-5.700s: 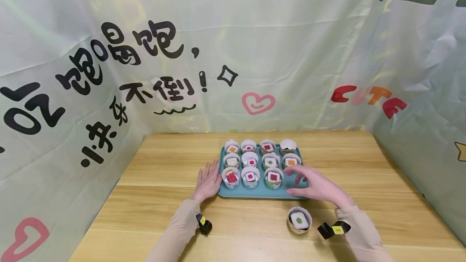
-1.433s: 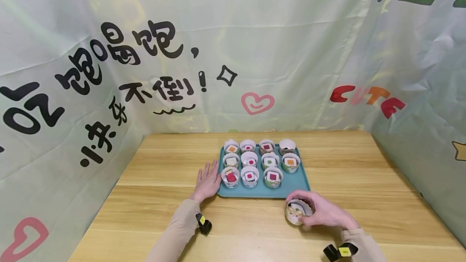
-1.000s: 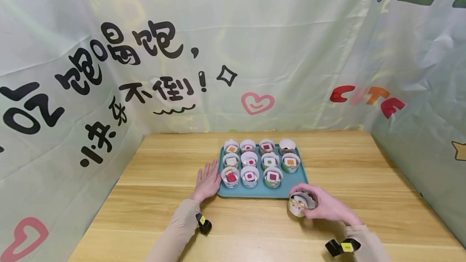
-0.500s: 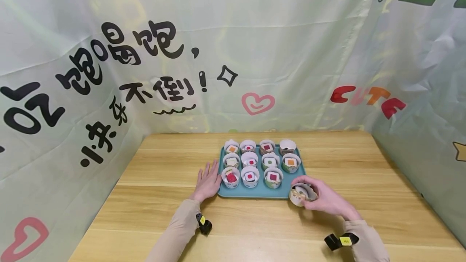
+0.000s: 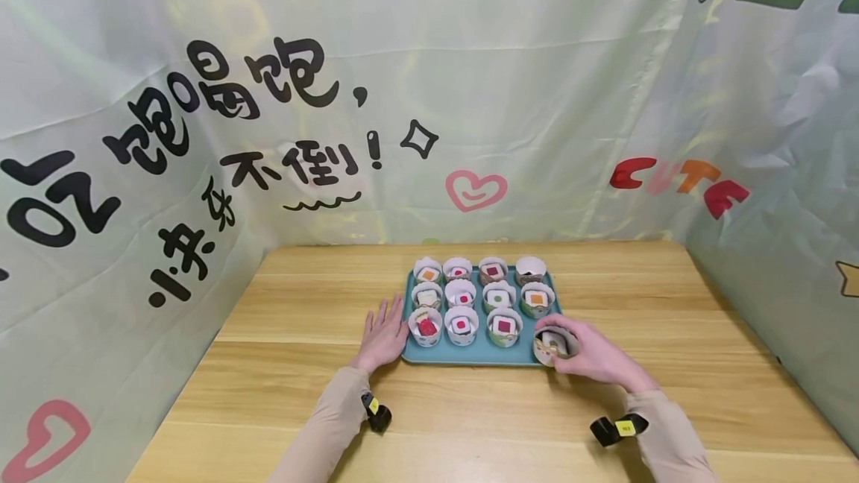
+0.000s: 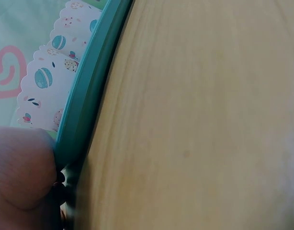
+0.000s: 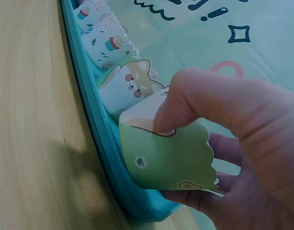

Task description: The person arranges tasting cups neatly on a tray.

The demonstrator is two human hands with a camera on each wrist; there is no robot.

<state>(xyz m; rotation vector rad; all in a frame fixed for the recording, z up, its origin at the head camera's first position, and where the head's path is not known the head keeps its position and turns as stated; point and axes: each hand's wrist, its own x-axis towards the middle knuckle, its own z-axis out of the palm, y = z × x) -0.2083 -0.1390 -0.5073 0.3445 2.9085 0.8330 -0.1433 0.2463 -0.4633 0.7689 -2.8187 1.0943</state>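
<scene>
My right hand (image 5: 596, 352) grips a scalloped paper cupcake cup (image 5: 545, 351) by its wall, thumb outside, at the front right corner of the teal tray (image 5: 456, 355). In the right wrist view this cup (image 7: 161, 160) is green with a white patch and tilts slightly; whether its base touches the tray (image 7: 100, 134) I cannot tell. A pale piece lies inside it. My left hand (image 5: 382, 335) rests flat against the tray's left edge, fingers straight. In the left wrist view only part of that hand (image 6: 22, 167) shows, beside the tray rim (image 6: 87, 86).
Rows of similar paper cups fill the tray, such as a cup with a dark red square (image 5: 503, 327) and an orange-topped one (image 5: 536, 300). A wooden table (image 5: 470, 423) lies beneath. A printed cloth (image 5: 537, 118) hangs behind and at both sides.
Earlier the cup stood on the table in front of the tray. My right hand took hold of it and moved it forward onto the tray's front right corner. My left hand stayed put.
</scene>
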